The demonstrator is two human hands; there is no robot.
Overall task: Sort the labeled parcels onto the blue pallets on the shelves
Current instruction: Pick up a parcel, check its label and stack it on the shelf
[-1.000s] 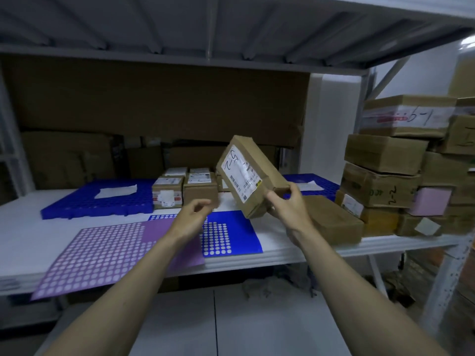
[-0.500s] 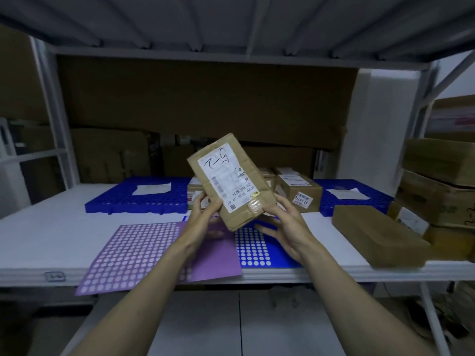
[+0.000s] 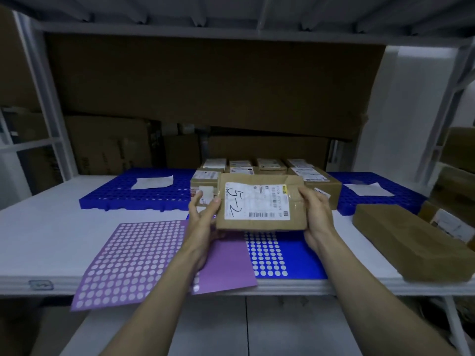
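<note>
I hold a brown cardboard parcel (image 3: 259, 204) level above the shelf, its white label marked "5-2" facing me. My left hand (image 3: 204, 214) grips its left end and my right hand (image 3: 316, 214) grips its right end. Behind it several labeled parcels (image 3: 270, 167) sit in rows on the middle blue pallet, mostly hidden. A left blue pallet (image 3: 123, 194) carries only a white paper slip (image 3: 151, 181). A right blue pallet (image 3: 372, 199) also bears a paper slip (image 3: 368, 189).
A purple dotted sheet (image 3: 144, 255) and a blue dotted sheet (image 3: 288, 255) lie on the white shelf (image 3: 38, 235), overhanging its front edge. A large brown parcel (image 3: 408, 242) lies at right, more boxes beyond it. Shelf uprights (image 3: 43, 98) stand left and right.
I have turned the parcel from a tilted, upright pose to level, and lowered it toward the middle pallet. My view has shifted left and closer to the shelf.
</note>
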